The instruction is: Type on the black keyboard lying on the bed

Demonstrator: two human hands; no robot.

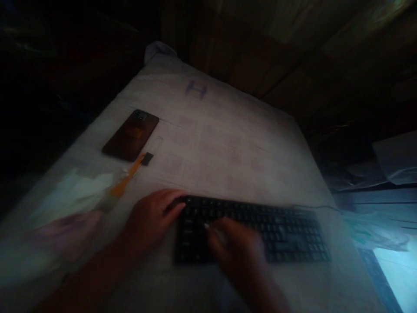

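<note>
A black keyboard lies across the near part of a cloth-covered surface. My left hand grips its far left corner, with the thumb on the near side and the fingers at the back edge. Over the left keys, my right hand is closed in a pinch on a thin stick with a white tip. The tip is close to the keys; whether it touches them I cannot tell. The right hand is blurred and hides some of the keys and most of the stick.
A dark phone lies face down at the left. Near it are an orange strip-like item with a dark square end, and crumpled white and pink material. The keyboard's cable runs right across the pale checked cloth.
</note>
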